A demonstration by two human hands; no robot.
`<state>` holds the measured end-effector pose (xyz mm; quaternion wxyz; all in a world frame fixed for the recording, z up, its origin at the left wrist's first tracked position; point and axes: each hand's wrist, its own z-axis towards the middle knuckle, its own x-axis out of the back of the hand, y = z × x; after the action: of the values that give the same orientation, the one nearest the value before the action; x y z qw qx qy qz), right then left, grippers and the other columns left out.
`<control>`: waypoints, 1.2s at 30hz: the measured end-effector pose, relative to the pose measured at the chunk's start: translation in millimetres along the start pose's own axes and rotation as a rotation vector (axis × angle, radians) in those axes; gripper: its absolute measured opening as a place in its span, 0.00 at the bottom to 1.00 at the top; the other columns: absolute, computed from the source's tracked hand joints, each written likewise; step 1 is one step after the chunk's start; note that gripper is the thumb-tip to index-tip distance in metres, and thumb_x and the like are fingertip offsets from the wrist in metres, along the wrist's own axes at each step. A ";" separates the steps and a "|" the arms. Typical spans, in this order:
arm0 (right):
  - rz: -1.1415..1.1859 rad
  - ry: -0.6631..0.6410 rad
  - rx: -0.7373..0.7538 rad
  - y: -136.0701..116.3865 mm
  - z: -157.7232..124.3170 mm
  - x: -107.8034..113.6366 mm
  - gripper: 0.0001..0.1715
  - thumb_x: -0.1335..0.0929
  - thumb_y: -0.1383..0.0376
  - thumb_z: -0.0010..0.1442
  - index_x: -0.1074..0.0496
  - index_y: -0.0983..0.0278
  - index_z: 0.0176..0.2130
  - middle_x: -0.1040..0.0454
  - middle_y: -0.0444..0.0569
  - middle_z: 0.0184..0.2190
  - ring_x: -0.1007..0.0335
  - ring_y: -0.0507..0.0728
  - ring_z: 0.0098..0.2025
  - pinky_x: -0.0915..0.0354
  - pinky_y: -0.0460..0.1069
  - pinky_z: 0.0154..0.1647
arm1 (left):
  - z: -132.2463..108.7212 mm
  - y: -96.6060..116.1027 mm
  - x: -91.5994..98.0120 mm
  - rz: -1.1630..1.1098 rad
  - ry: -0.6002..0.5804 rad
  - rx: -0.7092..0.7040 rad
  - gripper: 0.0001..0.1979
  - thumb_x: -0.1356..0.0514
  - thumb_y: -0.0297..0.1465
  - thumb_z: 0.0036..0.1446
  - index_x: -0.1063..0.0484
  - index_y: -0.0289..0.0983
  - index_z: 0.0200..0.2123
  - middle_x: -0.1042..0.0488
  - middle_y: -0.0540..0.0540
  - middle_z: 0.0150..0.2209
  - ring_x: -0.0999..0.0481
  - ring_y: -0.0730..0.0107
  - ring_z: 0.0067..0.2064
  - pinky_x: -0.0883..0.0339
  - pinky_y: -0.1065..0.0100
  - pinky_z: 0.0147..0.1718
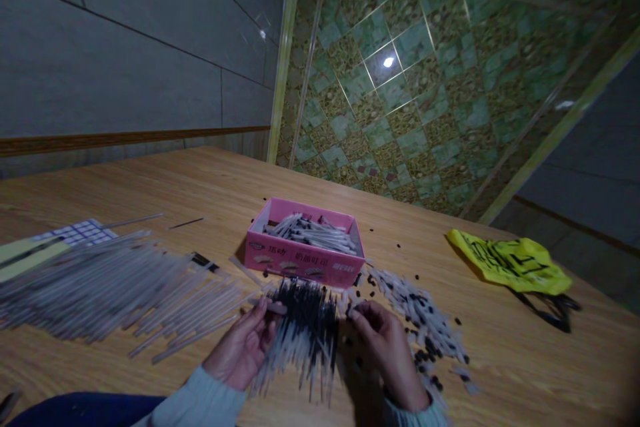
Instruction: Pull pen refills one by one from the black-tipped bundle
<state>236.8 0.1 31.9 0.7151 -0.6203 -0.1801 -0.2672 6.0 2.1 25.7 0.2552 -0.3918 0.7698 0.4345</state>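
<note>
My left hand (pixel 247 340) is closed on a translucent pen barrel (pixel 276 308), pinched between thumb and fingers. Across from it, my right hand (pixel 383 340) pinches something small and dark that is too blurred to name. Between the hands lies a pile of thin pen refills (pixel 305 327), black at the far end and pale at the near end. Just behind the pile stands a pink box (pixel 300 265) with assembled-looking pens (pixel 313 233) inside. Small white and black pen parts (pixel 417 307) are heaped to the right of my right hand.
Many loose clear barrels (pixel 100 287) cover the table's left side, beside a checked cloth or paper (pixel 83 232). A yellow bag (pixel 510 261) with black straps lies at the right. Small black pieces are scattered around the box. A tiled wall (pixel 150 47) borders the wooden table (pixel 225 177).
</note>
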 end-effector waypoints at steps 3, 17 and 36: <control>-0.347 -0.029 -0.018 14.4 2.7 16.2 0.05 0.35 0.68 0.50 0.29 0.63 0.28 0.26 0.47 0.27 0.32 0.56 0.31 0.42 0.46 0.31 | -0.4 2.5 -0.4 -0.039 -0.012 0.014 0.11 0.49 0.17 0.57 0.29 0.31 0.29 0.22 0.45 0.23 0.23 0.76 0.23 0.29 0.80 0.18; -0.627 -0.077 -0.057 15.6 -7.4 -5.5 0.08 0.33 0.68 0.46 0.26 0.61 0.30 0.22 0.51 0.31 0.28 0.60 0.36 0.47 0.48 0.29 | 3.1 -1.5 4.6 -0.007 -0.036 0.022 0.09 0.49 0.16 0.57 0.31 0.30 0.31 0.22 0.45 0.24 0.22 0.75 0.24 0.27 0.79 0.20; 0.595 -0.145 -0.049 -17.0 -16.1 -34.7 0.13 0.29 0.61 0.50 0.25 0.67 0.35 0.23 0.50 0.30 0.29 0.56 0.33 0.36 0.48 0.33 | 1.2 -3.3 1.4 0.028 0.024 0.018 0.09 0.47 0.16 0.55 0.30 0.31 0.29 0.22 0.47 0.23 0.23 0.76 0.21 0.28 0.79 0.18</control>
<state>197.8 -11.7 22.2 0.7322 -0.6802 -0.0348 -0.0052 8.0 1.6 22.6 0.2434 -0.3838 0.7821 0.4264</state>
